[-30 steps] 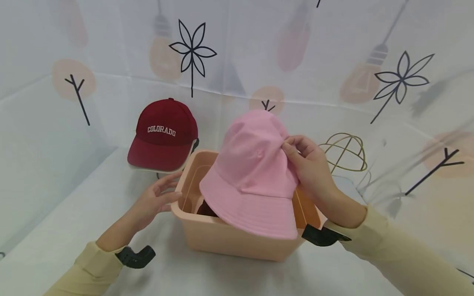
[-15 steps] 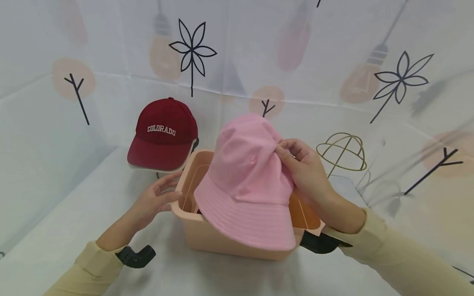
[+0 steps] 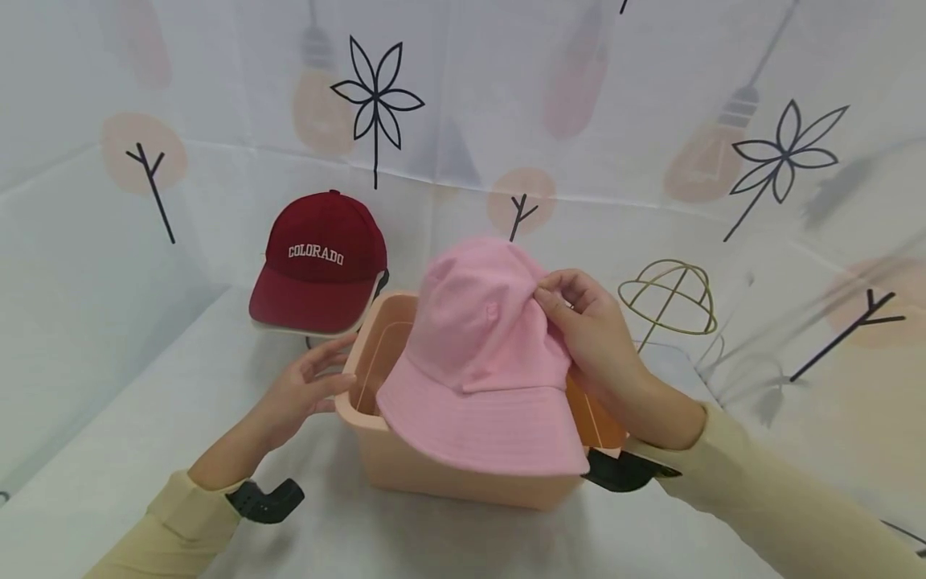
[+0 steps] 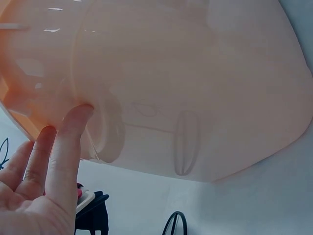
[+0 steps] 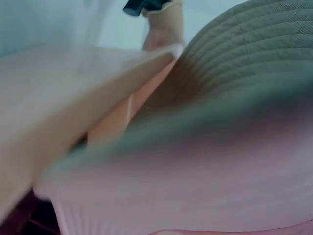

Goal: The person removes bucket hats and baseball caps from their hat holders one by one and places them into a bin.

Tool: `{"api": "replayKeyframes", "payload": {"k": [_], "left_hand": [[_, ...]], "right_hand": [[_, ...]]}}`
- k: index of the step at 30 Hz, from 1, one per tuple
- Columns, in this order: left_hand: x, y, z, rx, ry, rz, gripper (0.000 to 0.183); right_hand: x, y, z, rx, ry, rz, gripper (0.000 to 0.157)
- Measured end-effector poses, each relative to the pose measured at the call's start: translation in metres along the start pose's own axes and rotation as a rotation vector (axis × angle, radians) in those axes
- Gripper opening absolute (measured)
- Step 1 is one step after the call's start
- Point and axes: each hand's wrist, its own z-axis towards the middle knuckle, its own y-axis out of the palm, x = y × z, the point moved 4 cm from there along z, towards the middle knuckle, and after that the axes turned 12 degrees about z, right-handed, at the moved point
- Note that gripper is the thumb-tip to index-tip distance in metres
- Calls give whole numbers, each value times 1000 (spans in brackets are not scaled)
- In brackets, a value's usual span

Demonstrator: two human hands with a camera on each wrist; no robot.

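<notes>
A pink bucket hat (image 3: 485, 338) hangs brim down over a peach plastic bin (image 3: 405, 466). My right hand (image 3: 596, 350) pinches the side of its crown between thumb and fingers. The hat covers much of the bin's opening, so most of what lies inside is hidden. Against the bin's left end rests my left hand (image 3: 304, 394), its fingers extended along the rim. The left wrist view shows those fingers (image 4: 66, 147) touching the bin's glossy wall (image 4: 195, 73). Close up in the right wrist view, the hat's stitched brim (image 5: 264, 44) is partly blurred beside the bin's rim (image 5: 88, 107).
Behind the left hand, a dark red cap (image 3: 321, 265) lettered COLORADO sits on a stand. A gold wire hat stand (image 3: 669, 297) with a bare dome rises at the right. White printed cloth (image 3: 470, 80) hangs at the back; the table (image 3: 304, 547) is white.
The pink hat has come lower and slightly left over the bin, together with my right hand. Dark contents glimpsed at the bin's left are now covered. My left hand stays in place.
</notes>
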Motion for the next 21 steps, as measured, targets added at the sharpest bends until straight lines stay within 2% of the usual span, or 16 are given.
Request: {"api": "replayKeyframes", "payload": {"k": [6, 9, 11, 15, 18, 20, 21], "left_hand": [[-1, 0, 1, 0, 0, 7, 66], [-1, 0, 1, -1, 6, 5, 65], [-1, 0, 1, -1, 7, 4, 65], [-2, 1, 2, 1, -2, 3, 66], [-2, 1, 2, 1, -12, 2, 67], [-2, 1, 2, 2, -14, 0, 67], [-2, 1, 2, 2, -15, 0, 67]], "right_hand": [[8, -12, 25, 94, -23, -98, 12], [12, -17, 36, 109, -120, -222, 23], [14, -18, 42, 69, -246, -369, 29], [17, -12, 47, -142, -622, -696, 36], [21, -6, 49, -375, -867, -835, 38], [23, -4, 50, -517, -937, -897, 39], [25, -3, 52, -577, -871, -889, 33]]}}
